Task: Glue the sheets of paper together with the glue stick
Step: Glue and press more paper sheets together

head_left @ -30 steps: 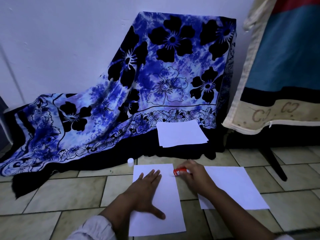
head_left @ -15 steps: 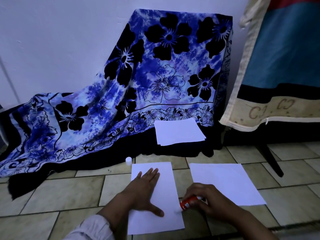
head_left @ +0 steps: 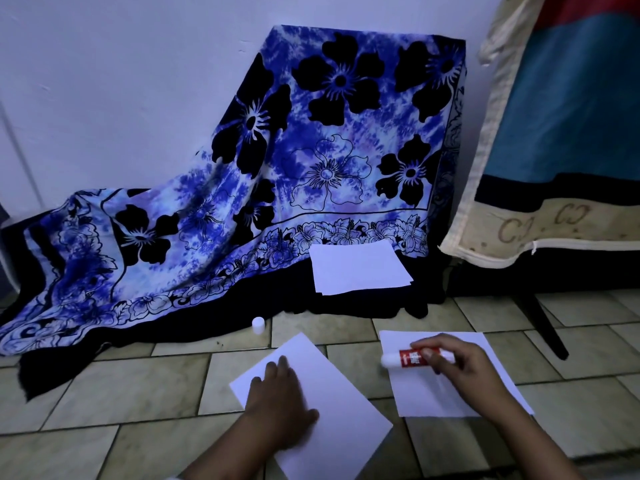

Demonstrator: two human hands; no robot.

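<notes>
Two white sheets lie on the tiled floor. My left hand (head_left: 277, 407) presses flat on the left sheet (head_left: 332, 403), which sits turned at an angle. My right hand (head_left: 460, 368) holds a red and white glue stick (head_left: 412, 358) sideways over the top left part of the right sheet (head_left: 426, 393). The stick's white tip points left, past that sheet's left edge. The small white cap (head_left: 258, 324) stands on the floor by the cloth's hem.
A blue flowered cloth (head_left: 311, 161) drapes over something against the wall, with a stack of white paper (head_left: 356, 266) on its dark lower edge. A hanging striped fabric (head_left: 554, 133) and a dark furniture leg (head_left: 547, 327) are at right.
The left sheet has been rotated clockwise under my left hand. My right hand has carried the glue stick from the left sheet's right edge up and right, over the right sheet.
</notes>
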